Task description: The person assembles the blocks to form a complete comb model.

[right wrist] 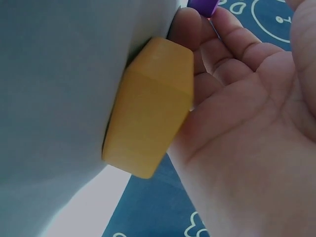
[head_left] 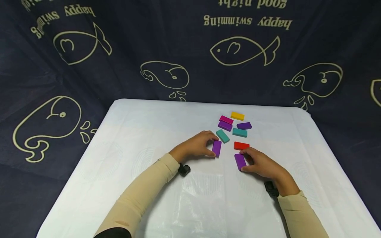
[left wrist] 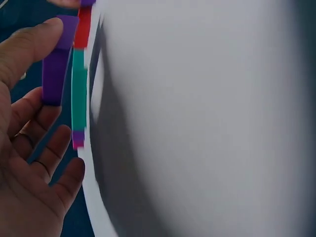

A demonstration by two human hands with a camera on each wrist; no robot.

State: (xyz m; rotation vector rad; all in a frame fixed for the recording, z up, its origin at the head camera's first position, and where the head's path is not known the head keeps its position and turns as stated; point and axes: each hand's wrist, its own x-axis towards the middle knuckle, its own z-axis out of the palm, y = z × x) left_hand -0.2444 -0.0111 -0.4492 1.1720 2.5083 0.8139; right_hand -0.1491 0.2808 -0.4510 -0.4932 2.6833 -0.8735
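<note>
My left hand [head_left: 198, 144] pinches a purple block [head_left: 217, 149] by its two ends, between thumb and fingertips. In the left wrist view that purple block [left wrist: 53, 79] stands between the thumb and the curled fingers. To its right, my right hand [head_left: 262, 162] pinches another purple block [head_left: 239, 162] between thumb and finger. Only a corner of this purple block [right wrist: 203, 6] shows in the right wrist view. A yellow block [right wrist: 148, 108] lies on the table beside the right palm; the hand seems to hide it from the head view. A red block [head_left: 241, 145] lies just beyond the right fingertips.
Beyond the hands lie two teal blocks [head_left: 222, 136], a magenta block [head_left: 226, 119] touching a purple block [head_left: 225, 126], a darker purple block [head_left: 244, 125] and another yellow block [head_left: 237, 116]. The white tabletop [head_left: 143, 125] ends against dark patterned cloth [head_left: 190, 39].
</note>
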